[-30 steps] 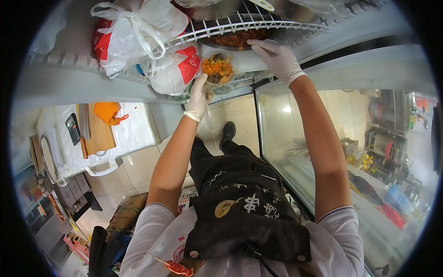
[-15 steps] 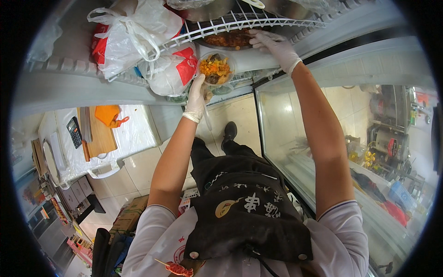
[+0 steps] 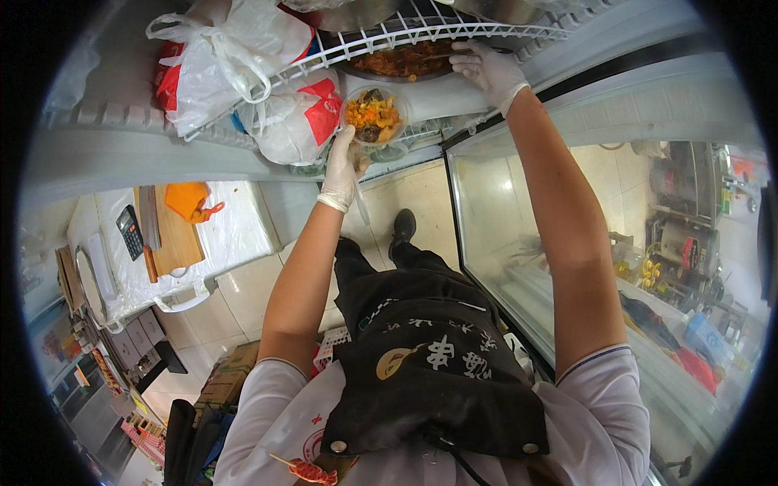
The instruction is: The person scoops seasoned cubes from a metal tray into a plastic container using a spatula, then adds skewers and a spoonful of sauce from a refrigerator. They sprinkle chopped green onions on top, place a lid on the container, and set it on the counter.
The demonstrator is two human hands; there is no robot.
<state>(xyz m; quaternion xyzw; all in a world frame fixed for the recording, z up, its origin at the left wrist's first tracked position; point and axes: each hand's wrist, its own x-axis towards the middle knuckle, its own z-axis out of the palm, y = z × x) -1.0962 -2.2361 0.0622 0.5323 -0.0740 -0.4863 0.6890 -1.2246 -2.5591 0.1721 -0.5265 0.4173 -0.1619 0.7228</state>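
Note:
My left hand (image 3: 343,172), in a thin pale glove, grips a clear round bowl (image 3: 403,130) by its near-left edge. Orange, yellow and dark pieces of food (image 3: 373,115) fill the bowl. A thin translucent strip (image 3: 361,206) hangs below that hand; what it belongs to is unclear. Beyond the bowl, under a white wire shelf (image 3: 381,40), stands a wide basin of reddish-brown food (image 3: 397,61). My right hand (image 3: 492,74), gloved too, is at the basin's right end with its fingers bent together. A thin line runs from them over the food, too faint to name.
White and red plastic bags (image 3: 292,121) crowd the fridge's left side. Metal pots (image 3: 348,14) stand on the wire shelf above. The glass door (image 3: 519,194) is swung out along my right. At left, a white table (image 3: 243,219) bears a cutting board (image 3: 180,243) and a calculator (image 3: 130,231).
My right hand has shifted slightly right at the basin, and its fingers have drawn in. The bowl in my left hand has moved slightly left.

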